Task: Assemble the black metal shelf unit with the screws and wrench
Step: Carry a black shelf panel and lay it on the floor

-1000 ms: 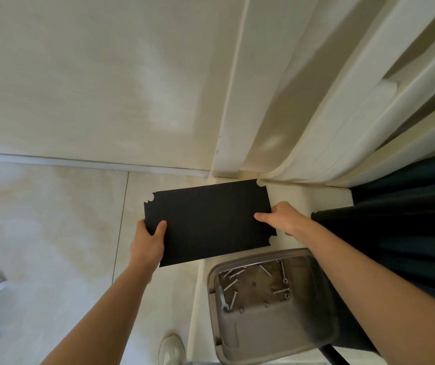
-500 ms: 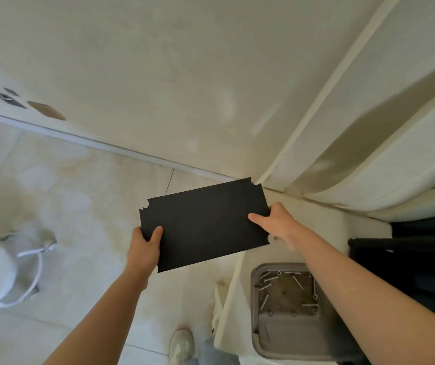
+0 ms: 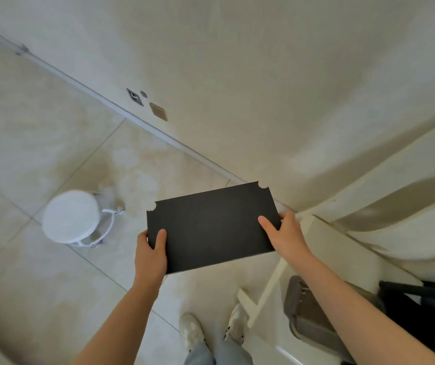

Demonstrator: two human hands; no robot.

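Left hand (image 3: 151,255), right hand (image 3: 287,234) holding panel (image 3: 211,227) mid-air over floor (image 3: 53,299), fingers (image 3: 161,237) pinching short ends. Risk: shallow edge grip slipping, panel dropping onto shoes (image 3: 191,330), corners denting.

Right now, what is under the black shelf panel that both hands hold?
Only tiled floor shows around the black shelf panel, held in the air by the left hand and right hand. The floor directly beneath and the fingers below are covered.
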